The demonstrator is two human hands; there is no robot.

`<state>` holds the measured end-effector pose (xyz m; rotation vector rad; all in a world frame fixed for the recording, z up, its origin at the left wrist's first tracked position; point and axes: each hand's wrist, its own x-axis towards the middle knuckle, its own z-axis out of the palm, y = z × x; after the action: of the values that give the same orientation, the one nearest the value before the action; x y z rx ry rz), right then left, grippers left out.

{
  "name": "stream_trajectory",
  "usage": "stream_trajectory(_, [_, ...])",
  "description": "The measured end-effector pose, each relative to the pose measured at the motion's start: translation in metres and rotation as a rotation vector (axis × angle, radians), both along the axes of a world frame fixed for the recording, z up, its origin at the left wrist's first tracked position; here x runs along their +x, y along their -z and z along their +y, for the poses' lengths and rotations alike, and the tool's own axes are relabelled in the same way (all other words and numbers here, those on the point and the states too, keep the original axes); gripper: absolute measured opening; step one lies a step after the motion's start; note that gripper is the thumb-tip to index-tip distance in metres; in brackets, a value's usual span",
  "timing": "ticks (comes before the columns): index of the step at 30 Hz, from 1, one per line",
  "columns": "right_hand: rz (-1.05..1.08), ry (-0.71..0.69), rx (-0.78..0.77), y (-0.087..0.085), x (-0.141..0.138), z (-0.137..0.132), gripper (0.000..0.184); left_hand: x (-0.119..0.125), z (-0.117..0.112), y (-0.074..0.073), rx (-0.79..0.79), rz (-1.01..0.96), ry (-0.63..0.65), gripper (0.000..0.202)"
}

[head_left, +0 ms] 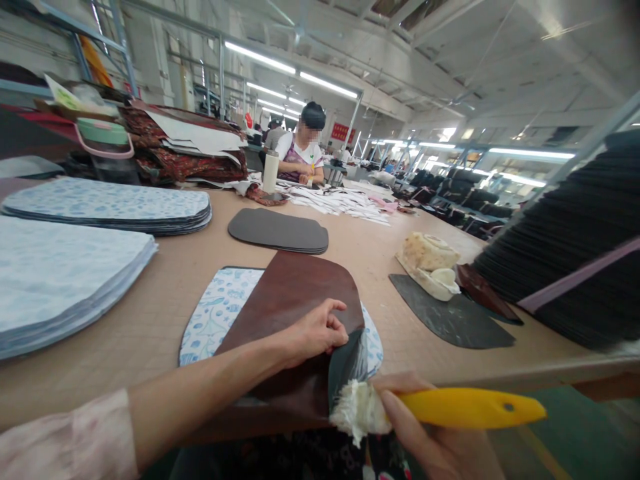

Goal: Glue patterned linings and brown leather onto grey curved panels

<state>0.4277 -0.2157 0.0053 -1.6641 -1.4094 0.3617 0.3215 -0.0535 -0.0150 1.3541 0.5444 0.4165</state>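
My right hand (417, 417) is closed around a brush with a yellow handle (470, 407). Its bristles (357, 407) are clotted with white paste and meet the lifted edge of a brown leather sheet (305, 287). My left hand (317, 330) has its fingers curled at that sheet's right side, where the edge folds up and bares a dark grey underside (345, 363) streaked with paste. Under the leather lies a panel with blue-printed white fabric (220, 300), showing at the left and in a sliver at the right.
Stacks of printed panels (115, 200) fill the table's left side. Dark grey panels (277, 230) lie ahead. To the right, a paste-crusted tub (430, 257) rests by a dark smeared board (450, 313), beside a tall black stack (570, 240). A co-worker (303, 150) sits across the table.
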Motion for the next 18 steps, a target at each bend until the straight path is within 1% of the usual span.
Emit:
stream_trajectory(3, [-0.037, 0.027, -0.003, 0.0, 0.014, 0.009, 0.018, 0.0, 0.0, 0.0, 0.006, -0.007, 0.003, 0.061])
stream_trajectory(7, [-0.102, 0.057, 0.019, -0.005, 0.035, 0.026, 0.019, 0.0, 0.0, -0.001, -0.002, -0.017, 0.007, 0.062])
stream_trajectory(13, [-0.22, 0.089, 0.033, -0.005, 0.066, 0.064, 0.027, 0.0, 0.0, -0.002, 0.001, -0.006, 0.02, 0.06])
stream_trajectory(16, [-0.269, 0.106, 0.021, -0.006, 0.077, 0.08, 0.031, -0.001, -0.001, -0.004, 0.006, 0.004, 0.018, 0.057])
stream_trajectory(18, [-0.267, 0.112, 0.016, -0.007, 0.082, 0.087, 0.032, -0.001, -0.001, -0.004, 0.015, 0.005, 0.017, 0.056])
